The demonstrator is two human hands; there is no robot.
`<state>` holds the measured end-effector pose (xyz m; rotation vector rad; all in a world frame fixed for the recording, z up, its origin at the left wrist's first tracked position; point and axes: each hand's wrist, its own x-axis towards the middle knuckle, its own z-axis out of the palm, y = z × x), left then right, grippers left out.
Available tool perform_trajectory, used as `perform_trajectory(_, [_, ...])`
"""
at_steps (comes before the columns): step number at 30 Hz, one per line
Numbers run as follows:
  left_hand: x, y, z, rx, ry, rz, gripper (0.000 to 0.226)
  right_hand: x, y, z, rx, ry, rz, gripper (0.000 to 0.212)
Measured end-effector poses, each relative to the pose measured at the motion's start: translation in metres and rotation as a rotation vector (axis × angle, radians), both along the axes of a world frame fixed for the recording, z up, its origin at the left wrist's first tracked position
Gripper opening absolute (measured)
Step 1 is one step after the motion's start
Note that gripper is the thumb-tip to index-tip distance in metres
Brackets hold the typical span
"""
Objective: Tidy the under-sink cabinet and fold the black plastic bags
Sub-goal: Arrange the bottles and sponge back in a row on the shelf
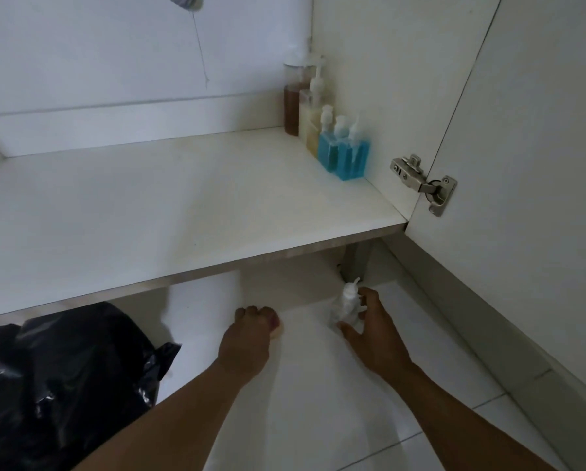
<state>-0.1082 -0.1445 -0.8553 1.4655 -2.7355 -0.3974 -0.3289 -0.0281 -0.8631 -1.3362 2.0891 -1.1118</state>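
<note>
Pinching a clear pump bottle (347, 305) is the right grip (373, 329); left grip (249, 338), cannot tell.

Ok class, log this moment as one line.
right hand grips pump bottle | left hand curled, contents unclear | black bag crumpled, left | shelf bottles back-right

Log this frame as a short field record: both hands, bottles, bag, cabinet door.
left hand: fingers curled, low over white floor tiles; contents unclear
right hand: grips small clear plastic pump bottle near the floor
shelf: white cabinet shelf holds row of pump bottles with brown, pale yellow and blue liquid at right rear
bag: crumpled black plastic bag, lower left, below shelf edge
door: white cabinet door open, right
</note>
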Motion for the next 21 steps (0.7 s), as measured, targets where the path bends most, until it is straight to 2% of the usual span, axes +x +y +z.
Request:
perform_trajectory(3, [0.001,0.006,0.005,-0.034,0.032,-0.055,0.051,0.003,0.005,0.003,-0.046,0.003,-0.017,0.067])
perform_trajectory(5, [-0.001,0.014,0.015,-0.103,0.142,-0.171,0.057,0.006,0.013,0.014,-0.101,0.005,-0.047,0.069])
perform_trajectory(10, [-0.021,0.037,0.070,-0.342,0.654,-0.459,0.066,0.000,0.021,0.065,-0.341,0.100,-0.132,0.072])
perform_trajectory(12, [-0.033,0.031,0.104,-0.443,0.830,-0.438,0.063,-0.003,0.013,0.090,-0.458,0.144,-0.153,0.069])
perform_trajectory(14, [-0.044,0.016,0.133,-0.509,0.931,-0.312,0.059,-0.005,-0.002,0.113,-0.530,0.159,-0.177,0.064])
perform_trajectory(17, [-0.053,-0.024,0.157,-0.474,0.877,-0.126,0.059,-0.003,-0.032,0.142,-0.490,0.133,-0.224,0.065])
perform_trajectory(21, [-0.053,-0.089,0.154,-0.411,0.684,-0.037,0.043,-0.005,-0.069,0.157,-0.426,0.179,-0.223,0.061])
